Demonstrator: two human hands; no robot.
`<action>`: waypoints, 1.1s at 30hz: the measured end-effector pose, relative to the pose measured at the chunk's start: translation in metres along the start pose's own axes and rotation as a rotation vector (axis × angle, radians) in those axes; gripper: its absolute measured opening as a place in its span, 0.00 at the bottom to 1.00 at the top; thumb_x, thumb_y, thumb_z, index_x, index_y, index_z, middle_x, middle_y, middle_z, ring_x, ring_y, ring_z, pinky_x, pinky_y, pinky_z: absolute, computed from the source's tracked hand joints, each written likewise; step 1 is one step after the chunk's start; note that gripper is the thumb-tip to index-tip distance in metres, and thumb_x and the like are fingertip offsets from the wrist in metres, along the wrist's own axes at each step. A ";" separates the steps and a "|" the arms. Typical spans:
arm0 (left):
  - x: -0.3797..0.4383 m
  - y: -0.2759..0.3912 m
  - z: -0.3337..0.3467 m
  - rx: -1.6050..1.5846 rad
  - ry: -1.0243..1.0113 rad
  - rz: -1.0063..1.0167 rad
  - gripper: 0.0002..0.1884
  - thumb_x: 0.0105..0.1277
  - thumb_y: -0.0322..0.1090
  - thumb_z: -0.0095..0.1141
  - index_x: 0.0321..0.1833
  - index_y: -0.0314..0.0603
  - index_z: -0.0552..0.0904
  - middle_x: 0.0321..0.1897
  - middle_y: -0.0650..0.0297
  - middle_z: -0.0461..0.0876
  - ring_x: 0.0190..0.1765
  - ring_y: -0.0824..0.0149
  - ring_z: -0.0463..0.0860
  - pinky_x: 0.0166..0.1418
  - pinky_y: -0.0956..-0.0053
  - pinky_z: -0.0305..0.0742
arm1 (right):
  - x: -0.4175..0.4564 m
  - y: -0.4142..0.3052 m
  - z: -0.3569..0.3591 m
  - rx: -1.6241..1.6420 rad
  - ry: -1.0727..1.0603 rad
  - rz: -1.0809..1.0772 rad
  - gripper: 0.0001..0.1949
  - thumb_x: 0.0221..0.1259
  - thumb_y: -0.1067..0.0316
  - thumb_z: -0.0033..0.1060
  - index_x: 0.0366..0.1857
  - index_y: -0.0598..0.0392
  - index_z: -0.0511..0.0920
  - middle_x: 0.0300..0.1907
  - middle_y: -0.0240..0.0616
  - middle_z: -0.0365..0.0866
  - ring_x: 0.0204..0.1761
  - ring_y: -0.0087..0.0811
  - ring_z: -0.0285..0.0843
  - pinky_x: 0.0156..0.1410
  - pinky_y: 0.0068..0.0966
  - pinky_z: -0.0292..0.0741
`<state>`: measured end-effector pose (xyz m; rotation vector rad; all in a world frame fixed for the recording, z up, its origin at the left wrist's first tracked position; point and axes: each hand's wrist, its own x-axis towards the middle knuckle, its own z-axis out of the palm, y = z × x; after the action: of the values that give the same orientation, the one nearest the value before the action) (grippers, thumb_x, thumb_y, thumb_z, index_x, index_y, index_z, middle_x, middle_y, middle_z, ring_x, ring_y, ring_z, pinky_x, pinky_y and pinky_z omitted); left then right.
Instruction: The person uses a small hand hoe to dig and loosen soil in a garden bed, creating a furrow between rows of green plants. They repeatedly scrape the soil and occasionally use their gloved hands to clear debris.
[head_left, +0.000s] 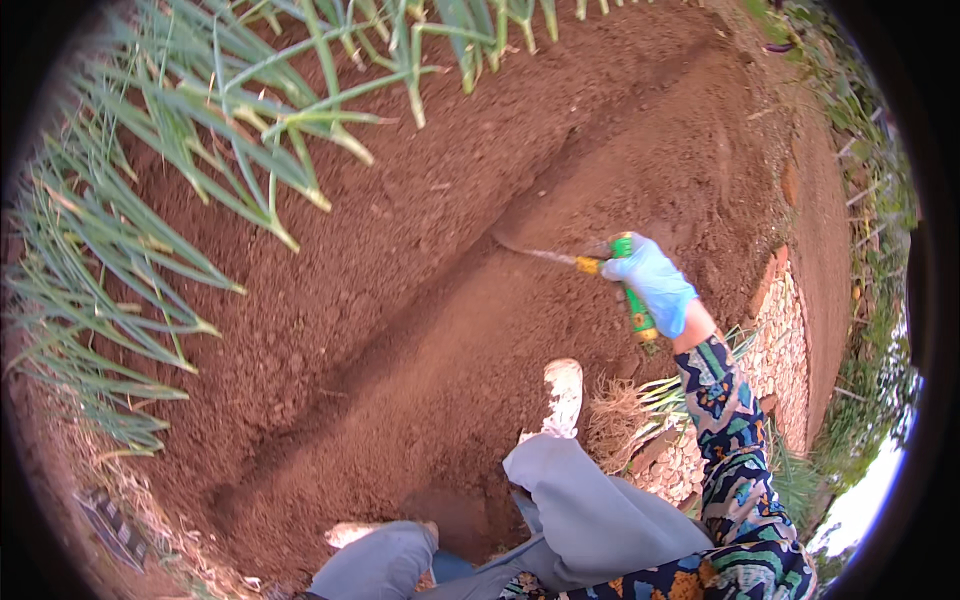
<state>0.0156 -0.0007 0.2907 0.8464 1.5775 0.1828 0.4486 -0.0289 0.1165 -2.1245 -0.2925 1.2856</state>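
Observation:
My right hand (656, 277) wears a thin light-blue disposable glove. It grips the green and yellow handle of a small hand garden tool (637, 307), seemingly a hand hoe or cultivator. From a yellow collar, the tool's metal neck (547, 256) runs left. Its blurred tip meets the soil at a long, shallow furrow (420, 315) that crosses the bare brown bed diagonally. Whether the tip is buried cannot be made out. My left hand is out of view.
Rows of green onion plants (300, 127) stand along the upper left. Pulled onions with dry roots (619, 416) lie beside my right shoe (564, 394). My other shoe (352, 532) is lower left. Flat stone paving (780, 341) borders the bed at right, with leafy plants (870, 247) beyond.

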 end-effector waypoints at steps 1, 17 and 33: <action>0.009 -0.001 -0.004 -0.104 0.011 0.012 0.15 0.67 0.46 0.47 0.35 0.39 0.69 0.21 0.62 0.70 0.23 0.71 0.67 0.28 0.78 0.62 | -0.006 -0.003 0.006 -0.062 0.032 0.016 0.12 0.49 0.72 0.55 0.40 0.57 0.75 0.22 0.30 0.72 0.19 0.21 0.68 0.21 0.20 0.68; 0.021 -0.018 -0.079 -0.769 -0.327 -0.203 0.21 0.65 0.38 0.50 0.58 0.34 0.70 0.44 0.58 0.75 0.47 0.66 0.73 0.53 0.71 0.67 | 0.092 0.020 -0.008 -0.103 0.220 0.151 0.04 0.59 0.62 0.51 0.33 0.46 0.71 0.14 0.24 0.62 0.14 0.20 0.61 0.16 0.17 0.60; 0.018 -0.124 -0.114 -1.355 0.992 -0.184 0.17 0.58 0.21 0.41 0.49 0.40 0.75 0.45 0.60 0.74 0.34 0.72 0.73 0.40 0.73 0.74 | -0.168 0.036 0.418 0.324 0.168 0.363 0.04 0.51 0.77 0.45 0.23 0.55 0.65 0.16 0.37 0.69 0.13 0.31 0.67 0.15 0.29 0.66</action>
<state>-0.1382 -0.0388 0.2303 -0.5708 1.8526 1.4988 0.0020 0.0282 0.0786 -2.0402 0.3656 1.2380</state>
